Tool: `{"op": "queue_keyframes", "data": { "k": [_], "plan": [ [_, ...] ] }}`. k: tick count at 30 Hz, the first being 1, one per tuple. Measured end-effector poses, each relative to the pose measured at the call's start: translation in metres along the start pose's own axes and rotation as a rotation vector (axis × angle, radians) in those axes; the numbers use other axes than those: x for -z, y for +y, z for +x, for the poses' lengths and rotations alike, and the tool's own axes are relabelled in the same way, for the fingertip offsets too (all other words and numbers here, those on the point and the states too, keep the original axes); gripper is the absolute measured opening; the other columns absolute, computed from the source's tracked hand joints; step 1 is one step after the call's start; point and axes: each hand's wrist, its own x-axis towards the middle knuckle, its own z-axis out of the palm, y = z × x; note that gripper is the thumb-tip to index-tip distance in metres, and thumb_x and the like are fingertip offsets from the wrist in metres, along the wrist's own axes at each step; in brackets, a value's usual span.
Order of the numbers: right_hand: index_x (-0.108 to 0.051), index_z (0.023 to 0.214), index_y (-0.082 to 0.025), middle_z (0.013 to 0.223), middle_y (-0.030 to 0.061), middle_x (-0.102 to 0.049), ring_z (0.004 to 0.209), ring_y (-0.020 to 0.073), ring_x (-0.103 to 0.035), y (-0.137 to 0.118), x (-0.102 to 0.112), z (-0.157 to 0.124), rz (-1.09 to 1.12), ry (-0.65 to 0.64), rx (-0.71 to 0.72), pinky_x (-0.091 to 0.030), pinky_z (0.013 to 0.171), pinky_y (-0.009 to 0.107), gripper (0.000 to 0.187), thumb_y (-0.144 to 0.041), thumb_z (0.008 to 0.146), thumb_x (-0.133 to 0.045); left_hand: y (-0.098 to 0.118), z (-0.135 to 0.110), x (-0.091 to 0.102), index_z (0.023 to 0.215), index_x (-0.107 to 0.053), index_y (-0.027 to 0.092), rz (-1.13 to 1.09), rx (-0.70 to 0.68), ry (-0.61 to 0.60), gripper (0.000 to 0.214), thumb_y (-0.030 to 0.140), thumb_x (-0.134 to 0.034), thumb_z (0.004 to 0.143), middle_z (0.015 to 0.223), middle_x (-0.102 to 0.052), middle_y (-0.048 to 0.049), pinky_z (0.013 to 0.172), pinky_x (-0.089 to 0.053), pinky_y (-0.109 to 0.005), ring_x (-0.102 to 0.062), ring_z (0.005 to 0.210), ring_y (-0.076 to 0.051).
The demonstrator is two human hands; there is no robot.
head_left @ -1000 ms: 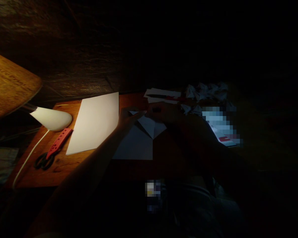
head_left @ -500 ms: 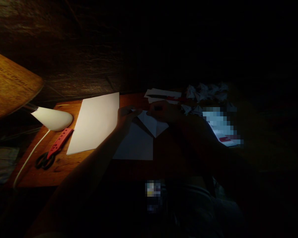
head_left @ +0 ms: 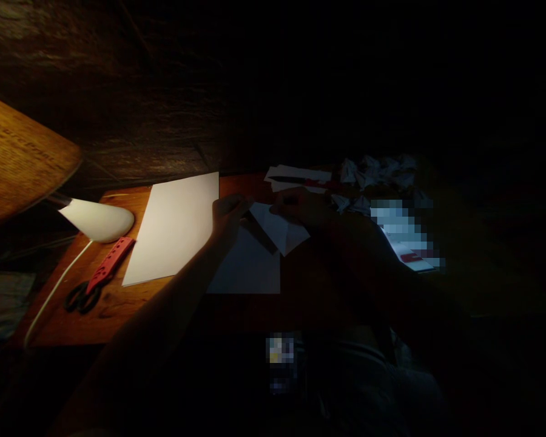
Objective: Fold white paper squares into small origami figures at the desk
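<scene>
Between my two hands is a small folded piece of white paper (head_left: 282,230), its lower corner pointing toward me. My left hand (head_left: 230,212) is closed on the paper's upper left corner. My right hand (head_left: 295,203) pinches its upper edge; shadow hides most of those fingers. Below the folded paper, a white sheet (head_left: 248,267) lies flat on the wooden table (head_left: 113,321). Left of my left hand, a larger stack of white paper (head_left: 175,230) catches the lamp light.
A lamp with a white base (head_left: 100,220) and wooden shade (head_left: 22,158) stands left, near scissors in a red sheath (head_left: 102,276). Behind my right hand lie paper pieces (head_left: 300,172) with a dark blade, and several folded paper shapes (head_left: 368,170). A bright phone-like screen (head_left: 404,243) lies right.
The folded paper has turned slightly and its front face now looks flatter. My left fingers have drawn in and shifted a little left; my right hand stays nearly in place.
</scene>
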Motion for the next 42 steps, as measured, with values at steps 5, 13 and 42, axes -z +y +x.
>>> {"op": "queue_keyframes", "data": {
  "k": [5,13,42],
  "plan": [
    [-0.054,0.066,-0.019,0.059,-0.0068,-0.049,0.054,0.0063,-0.040,0.000,0.000,0.001,0.005,0.000,-0.019,-0.027,0.051,0.023,0.049,-0.051,0.073,-0.090,-0.002,0.000,0.002,0.052,-0.049,0.019,0.031,-0.057,-0.010,0.045,0.041,-0.081,0.074,0.053,-0.038,0.0050,0.044,-0.026,-0.021,-0.037,0.048,-0.007],
    [-0.056,0.067,-0.019,0.058,-0.0072,-0.048,0.053,0.0060,-0.039,0.005,0.004,0.002,-0.056,-0.034,0.022,-0.026,0.051,0.023,0.046,-0.051,0.078,-0.087,-0.007,0.003,0.005,0.053,-0.041,0.020,-0.014,-0.024,-0.011,0.050,0.041,-0.082,0.074,0.055,-0.033,0.0059,0.047,-0.023,-0.023,-0.032,0.051,-0.007],
    [-0.060,0.074,-0.018,0.069,-0.0022,-0.054,0.063,0.0101,-0.047,-0.014,-0.003,-0.005,-0.274,-0.047,0.042,-0.035,0.058,0.025,0.027,-0.044,0.081,-0.065,-0.002,0.001,-0.001,0.063,-0.071,0.018,0.192,0.011,-0.245,0.019,0.035,-0.078,0.066,0.057,-0.062,0.0006,0.048,-0.035,-0.021,-0.052,0.050,-0.010]
  ]
}}
